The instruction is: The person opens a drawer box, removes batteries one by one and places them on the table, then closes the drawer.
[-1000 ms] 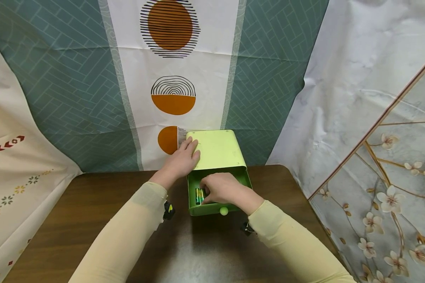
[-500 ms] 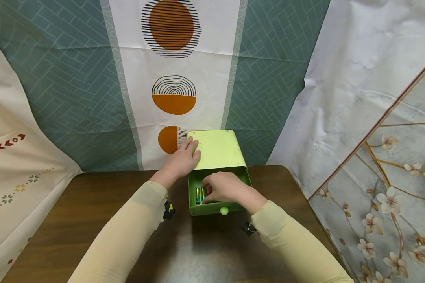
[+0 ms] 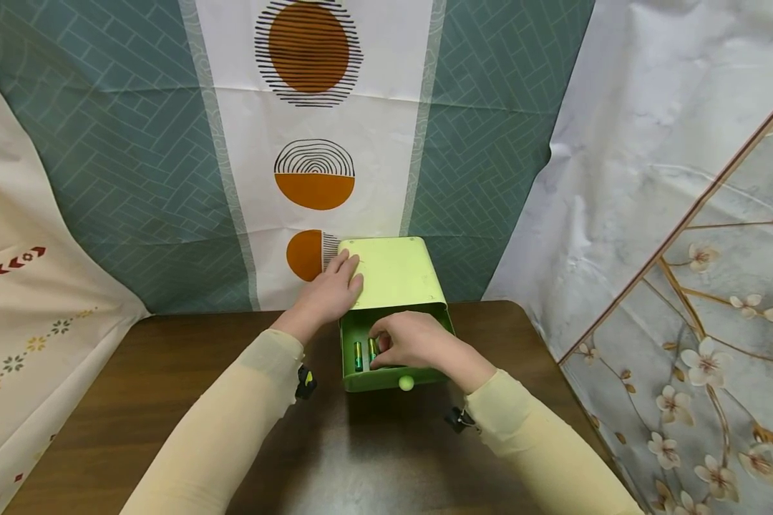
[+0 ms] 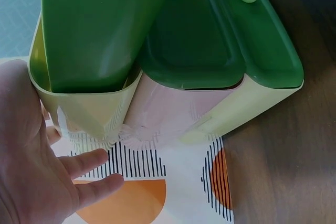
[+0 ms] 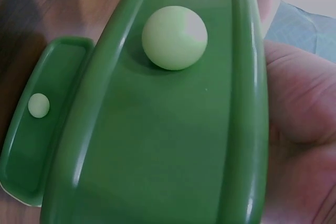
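A small drawer cabinet (image 3: 393,272) with a pale yellow-green top stands on the table, its green top drawer (image 3: 375,380) pulled out. My left hand (image 3: 327,292) rests on the left edge of the cabinet top, fingers extended; in the left wrist view this hand (image 4: 31,166) lies beside the cabinet's side. My right hand (image 3: 412,340) reaches down into the drawer with curled fingers, pinching a green-and-gold battery (image 3: 372,348). Left of that lies a second battery (image 3: 358,356) on the drawer floor. The drawer's right part is hidden behind my right hand.
Two lower drawers stay closed, a middle one (image 4: 194,35) and a bottom one (image 4: 268,40), each with a round knob. A patterned cloth (image 3: 315,121) hangs directly behind the cabinet. Brown wooden table (image 3: 187,372) extends to the left and in front.
The pinched battery has shifted right with my right hand, widening the gap from the other battery, which stays in place. My left hand has kept its position on the cabinet.
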The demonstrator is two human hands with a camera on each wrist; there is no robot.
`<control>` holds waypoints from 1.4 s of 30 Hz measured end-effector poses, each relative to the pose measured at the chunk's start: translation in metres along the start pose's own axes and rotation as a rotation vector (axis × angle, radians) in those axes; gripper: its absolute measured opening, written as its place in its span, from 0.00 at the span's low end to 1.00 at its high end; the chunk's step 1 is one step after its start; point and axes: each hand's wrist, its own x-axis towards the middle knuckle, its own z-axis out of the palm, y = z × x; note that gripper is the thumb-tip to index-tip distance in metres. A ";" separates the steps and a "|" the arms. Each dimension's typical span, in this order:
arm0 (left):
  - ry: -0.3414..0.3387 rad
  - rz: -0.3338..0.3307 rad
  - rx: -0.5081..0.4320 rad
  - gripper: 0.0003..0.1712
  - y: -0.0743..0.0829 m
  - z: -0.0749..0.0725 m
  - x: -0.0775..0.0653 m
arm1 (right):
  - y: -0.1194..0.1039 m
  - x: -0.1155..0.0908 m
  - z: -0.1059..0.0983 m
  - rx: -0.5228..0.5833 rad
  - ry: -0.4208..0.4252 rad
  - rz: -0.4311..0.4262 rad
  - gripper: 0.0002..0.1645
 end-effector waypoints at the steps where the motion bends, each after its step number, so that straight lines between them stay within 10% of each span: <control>1: 0.001 0.000 0.001 0.39 0.000 0.000 0.000 | 0.000 -0.002 -0.001 0.003 0.007 -0.002 0.19; 20: -0.005 -0.002 -0.019 0.39 -0.001 0.000 -0.002 | 0.002 -0.035 -0.005 0.071 0.272 0.057 0.16; 42: 0.001 0.028 -0.038 0.39 -0.006 0.003 0.000 | 0.016 -0.077 -0.019 0.129 0.377 0.176 0.29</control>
